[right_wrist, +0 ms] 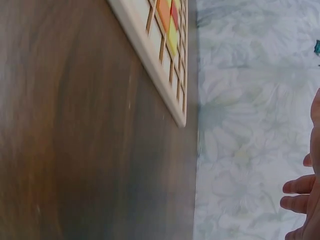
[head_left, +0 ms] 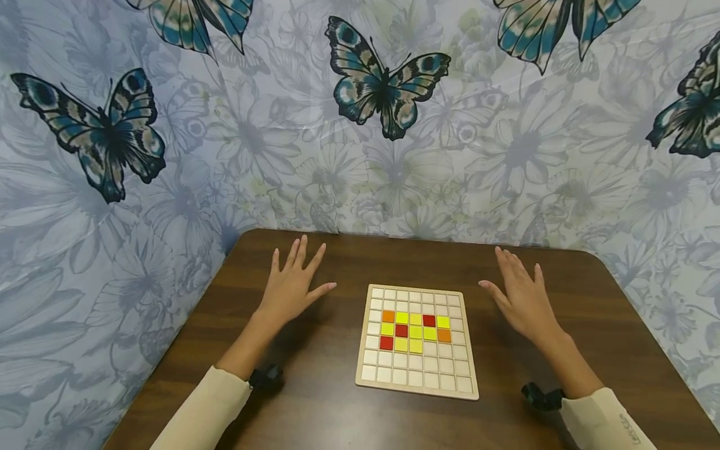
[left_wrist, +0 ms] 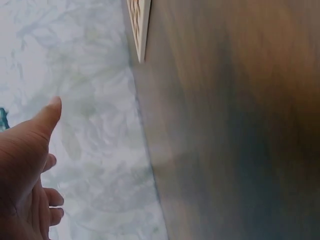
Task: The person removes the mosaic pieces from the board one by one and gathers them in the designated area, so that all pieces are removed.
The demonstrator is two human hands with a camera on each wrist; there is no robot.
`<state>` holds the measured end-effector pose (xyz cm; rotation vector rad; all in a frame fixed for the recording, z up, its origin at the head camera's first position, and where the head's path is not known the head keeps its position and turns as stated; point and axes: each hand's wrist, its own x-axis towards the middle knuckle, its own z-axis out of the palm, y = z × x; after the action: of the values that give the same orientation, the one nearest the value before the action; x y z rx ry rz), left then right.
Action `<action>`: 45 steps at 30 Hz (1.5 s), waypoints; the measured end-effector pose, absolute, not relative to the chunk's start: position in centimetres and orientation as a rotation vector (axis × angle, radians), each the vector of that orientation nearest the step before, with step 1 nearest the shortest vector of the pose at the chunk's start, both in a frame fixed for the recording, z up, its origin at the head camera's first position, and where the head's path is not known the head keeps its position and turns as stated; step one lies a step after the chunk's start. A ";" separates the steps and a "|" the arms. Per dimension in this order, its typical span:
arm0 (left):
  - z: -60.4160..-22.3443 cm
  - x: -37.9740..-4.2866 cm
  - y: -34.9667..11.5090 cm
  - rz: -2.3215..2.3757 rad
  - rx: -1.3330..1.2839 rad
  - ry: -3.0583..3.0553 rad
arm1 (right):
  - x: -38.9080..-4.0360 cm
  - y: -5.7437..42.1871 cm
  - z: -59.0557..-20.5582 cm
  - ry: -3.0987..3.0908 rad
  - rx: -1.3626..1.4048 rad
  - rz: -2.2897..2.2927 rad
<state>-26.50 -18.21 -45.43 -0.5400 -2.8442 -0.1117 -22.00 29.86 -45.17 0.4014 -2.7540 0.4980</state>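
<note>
A square wooden grid board [head_left: 417, 390] lies on the brown table. Most of its cells hold white tiles, while red, yellow and orange tiles [head_left: 415, 319] form a patch in the middle rows. To the left of the board, my left hand [head_left: 291, 289] is held over the table with fingers spread and nothing in it. My right hand [head_left: 524, 301] hovers on the other side, fingers straight, thumb pointing toward the board. Both hands are apart from the board. The board's corner shows at the top of the left wrist view and the right wrist view.
The dark wood table [head_left: 315, 412] ends at a back edge against a floral wall covering [head_left: 253, 137] with large butterflies. Each wrist wears a black strap device, the left one [head_left: 267, 377] and the right one [head_left: 542, 397], beside pale sleeves.
</note>
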 end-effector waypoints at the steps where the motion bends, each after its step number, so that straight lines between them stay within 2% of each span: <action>1: -45.5 -26.2 -17.9 -0.115 -0.550 -2.846 | -21.8 29.6 -45.2 -2.752 0.409 0.516; 12: -45.6 -23.6 -15.0 -0.197 -0.662 -2.921 | -21.2 27.4 -45.4 -2.688 0.460 0.709; 23: -47.4 -22.2 -12.2 -0.287 -0.665 -3.045 | -21.5 26.1 -46.8 -2.763 0.479 0.882; 45: -49.8 -22.6 -11.6 -0.682 -0.837 -3.147 | -22.8 24.8 -48.7 -2.880 0.504 1.123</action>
<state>-22.58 -11.64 -49.81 -0.8372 -3.1471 -0.6823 -22.81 24.85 -48.73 0.5041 -2.8804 1.1231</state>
